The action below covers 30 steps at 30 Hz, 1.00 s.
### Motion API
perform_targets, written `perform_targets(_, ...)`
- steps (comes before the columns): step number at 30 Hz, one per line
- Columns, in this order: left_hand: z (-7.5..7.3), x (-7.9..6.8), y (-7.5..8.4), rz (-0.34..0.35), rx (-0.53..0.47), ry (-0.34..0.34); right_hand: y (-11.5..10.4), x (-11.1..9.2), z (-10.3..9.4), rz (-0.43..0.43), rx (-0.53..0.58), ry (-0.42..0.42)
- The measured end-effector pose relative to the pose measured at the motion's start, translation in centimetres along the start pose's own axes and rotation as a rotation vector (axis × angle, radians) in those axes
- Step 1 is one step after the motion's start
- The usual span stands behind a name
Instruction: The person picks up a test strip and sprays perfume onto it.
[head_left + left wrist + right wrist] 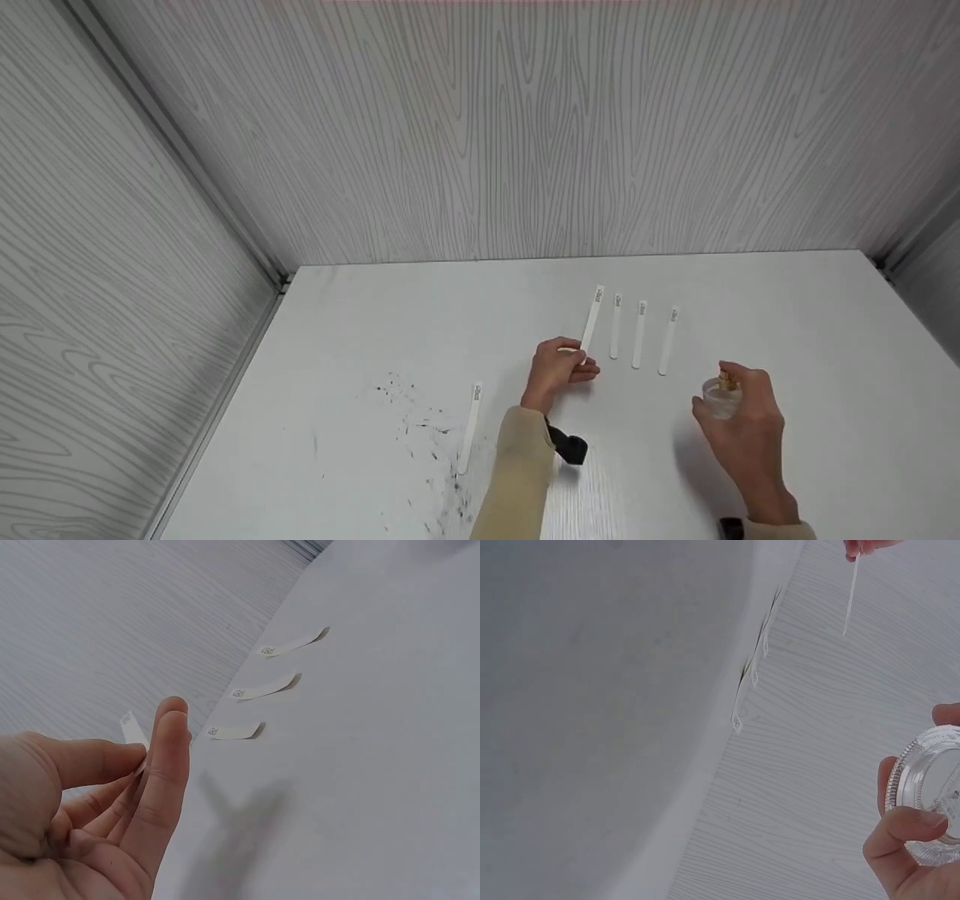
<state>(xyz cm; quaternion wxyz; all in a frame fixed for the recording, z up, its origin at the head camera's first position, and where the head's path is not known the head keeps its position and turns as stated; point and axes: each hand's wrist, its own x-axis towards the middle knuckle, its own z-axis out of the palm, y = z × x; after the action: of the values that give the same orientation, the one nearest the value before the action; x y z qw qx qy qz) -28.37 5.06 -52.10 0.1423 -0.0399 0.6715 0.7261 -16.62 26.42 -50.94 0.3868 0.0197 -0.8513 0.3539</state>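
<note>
My left hand (557,371) pinches the lower end of a white paper perfume test strip (592,322) between thumb and fingers, above the table. In the left wrist view the strip's printed end (131,724) sticks out past the fingertips. My right hand (750,427) grips a clear glass perfume bottle (718,405) with a gold spray top (726,380), its index finger at the top. The right wrist view shows the bottle's round ridged base (904,791). Between the hands, farther back, three more strips (640,335) lie side by side, curled in the left wrist view.
Another test strip (470,429) lies on the white table (337,337), left of my left forearm. Dark specks and smudges (427,429) mark the tabletop around it. Grey wood-grain panels (480,135) stand at the back and sides.
</note>
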Motion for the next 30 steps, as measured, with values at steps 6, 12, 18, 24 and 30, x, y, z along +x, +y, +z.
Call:
perform_targets(6, 0.4, 0.6, 0.0, -0.015, -0.035, 0.003, 0.1, -0.1, -0.1, 0.002, -0.008, -0.002)
perform_targets(12, 0.8, 1.0, -0.1, -0.048, -0.091, 0.000, 0.3, 0.0, 0.0, -0.035, 0.009, 0.015)
perform_targets(18, 1.3, 1.6, -0.4, -0.092, -0.149, 0.005, 0.3, 0.0, 0.0, -0.024, 0.009, 0.012)
perform_targets(24, 1.7, 2.2, -0.6, -0.120, -0.168, 0.013, 0.2, 0.0, 0.1, -0.009, 0.008, 0.007)
perform_targets(30, 1.9, 2.6, -0.6, -0.138, -0.185, 0.006, 0.2, 0.0, 0.1, -0.018, 0.015, 0.020)
